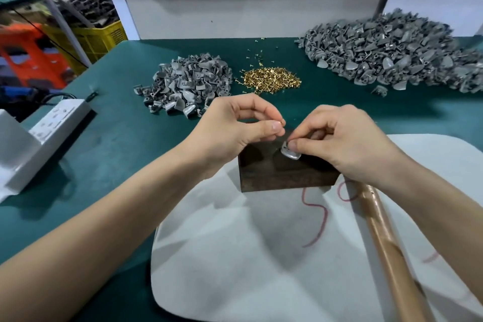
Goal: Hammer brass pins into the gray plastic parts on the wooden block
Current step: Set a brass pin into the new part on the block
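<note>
A dark wooden block (285,175) stands on a white pad (261,256) in the middle of the green table. My right hand (347,141) pinches a gray plastic part (289,153) just above the block's top. My left hand (240,125) pinches a small brass pin (283,121) between thumb and forefinger, close to the part on its left. A wooden hammer handle (386,243) lies on the pad under my right wrist; its head is hidden.
Behind the block lie a small heap of gray parts (185,83), a pile of brass pins (271,80) and a large heap of gray parts (397,49). A white power strip (60,120) lies at the left table edge. Crates stand beyond the table's left side.
</note>
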### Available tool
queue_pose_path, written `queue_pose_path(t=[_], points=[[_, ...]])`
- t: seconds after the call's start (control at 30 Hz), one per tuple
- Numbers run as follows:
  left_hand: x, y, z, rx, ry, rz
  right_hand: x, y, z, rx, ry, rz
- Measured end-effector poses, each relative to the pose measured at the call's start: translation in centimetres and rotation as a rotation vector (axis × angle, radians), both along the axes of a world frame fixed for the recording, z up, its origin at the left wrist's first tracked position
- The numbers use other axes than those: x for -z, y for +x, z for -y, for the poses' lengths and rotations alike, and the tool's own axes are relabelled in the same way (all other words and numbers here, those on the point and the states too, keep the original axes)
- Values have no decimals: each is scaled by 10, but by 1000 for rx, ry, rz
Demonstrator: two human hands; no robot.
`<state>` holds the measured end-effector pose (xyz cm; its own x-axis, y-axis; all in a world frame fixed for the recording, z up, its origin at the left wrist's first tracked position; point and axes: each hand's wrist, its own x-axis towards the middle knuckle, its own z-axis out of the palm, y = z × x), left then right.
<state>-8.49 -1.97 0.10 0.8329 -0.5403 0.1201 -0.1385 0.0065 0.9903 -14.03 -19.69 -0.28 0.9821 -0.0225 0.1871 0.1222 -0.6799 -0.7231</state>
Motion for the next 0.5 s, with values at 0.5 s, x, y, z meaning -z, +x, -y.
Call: queue_pose_path(t=[0.5], points=[[-3,-6,3,21,-70,8,-15,-10,-7,-31,182,269]])
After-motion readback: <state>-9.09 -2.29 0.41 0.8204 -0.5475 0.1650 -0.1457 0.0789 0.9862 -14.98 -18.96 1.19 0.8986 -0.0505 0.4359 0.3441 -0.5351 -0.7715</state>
